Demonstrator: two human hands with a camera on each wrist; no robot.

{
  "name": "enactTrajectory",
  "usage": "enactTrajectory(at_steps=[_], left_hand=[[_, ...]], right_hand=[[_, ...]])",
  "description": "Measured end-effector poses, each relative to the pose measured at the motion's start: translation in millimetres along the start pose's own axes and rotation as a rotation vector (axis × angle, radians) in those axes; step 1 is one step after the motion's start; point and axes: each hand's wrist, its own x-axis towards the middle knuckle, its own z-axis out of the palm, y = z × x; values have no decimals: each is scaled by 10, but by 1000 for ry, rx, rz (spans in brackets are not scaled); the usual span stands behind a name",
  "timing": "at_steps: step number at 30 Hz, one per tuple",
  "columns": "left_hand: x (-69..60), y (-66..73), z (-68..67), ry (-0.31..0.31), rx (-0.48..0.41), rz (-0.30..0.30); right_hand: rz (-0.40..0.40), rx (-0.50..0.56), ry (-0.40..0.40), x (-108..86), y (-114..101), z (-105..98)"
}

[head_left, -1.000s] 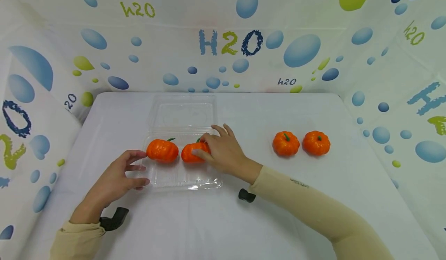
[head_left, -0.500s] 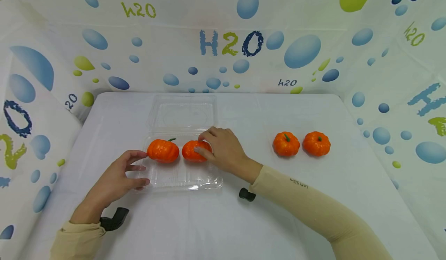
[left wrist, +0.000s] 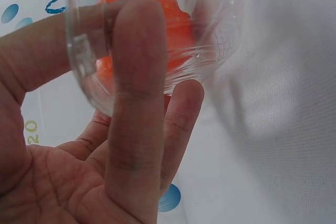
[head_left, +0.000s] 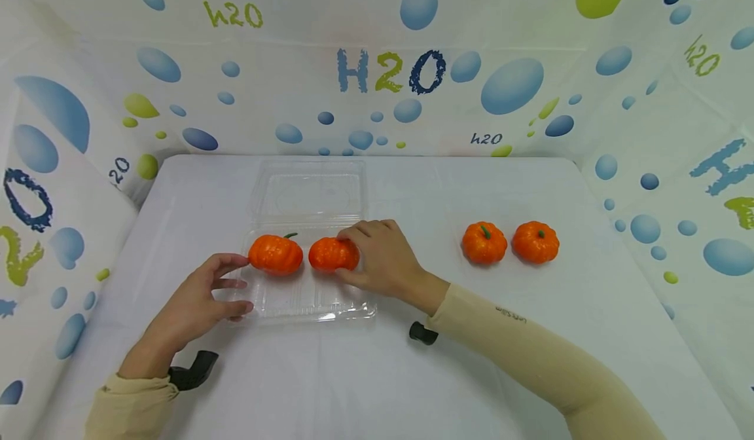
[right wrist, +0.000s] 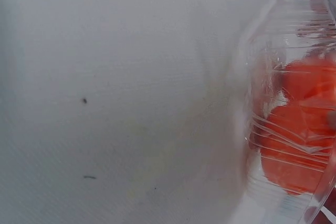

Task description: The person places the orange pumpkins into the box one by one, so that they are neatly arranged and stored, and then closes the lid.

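Observation:
Two small orange toy pumpkins lie side by side in a clear plastic clamshell box (head_left: 283,309), its lid laid back behind it. My right hand (head_left: 385,260) holds the right pumpkin (head_left: 326,255) from its right side, thumb in front and fingers behind; its stem is hidden. The left pumpkin (head_left: 275,255) lies on its side, green stem towards the back right. At the box's left side is my left hand (head_left: 203,302), fingers spread, touching the box. In the left wrist view, a finger (left wrist: 139,51) lies against the outside of the clear wall.
Two more toy pumpkins, one nearer (head_left: 484,243) and one farther right (head_left: 535,242), stand stem up on the white tablecloth (head_left: 442,387). A printed curtain (head_left: 377,119) hangs behind the table. The open lid (head_left: 312,191) lies towards the back.
The right pumpkin has turned slightly and its stem has gone out of sight. My right hand has shifted a little right and nearer, its fingers drawn in. My left hand stays put.

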Motion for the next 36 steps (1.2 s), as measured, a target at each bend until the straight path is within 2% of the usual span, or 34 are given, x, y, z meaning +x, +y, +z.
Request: enactTrajectory(at_steps=[14,22,36], left_hand=[[-2,25,9,-4,-30,-6],[-2,7,1,-4,-10,1],[8,-15,-7,-5,-9,16]], right_hand=[[29,35,18,-52,41,13],[9,84,49,-44,39,34],[2,118,42,-61,65,-6]])
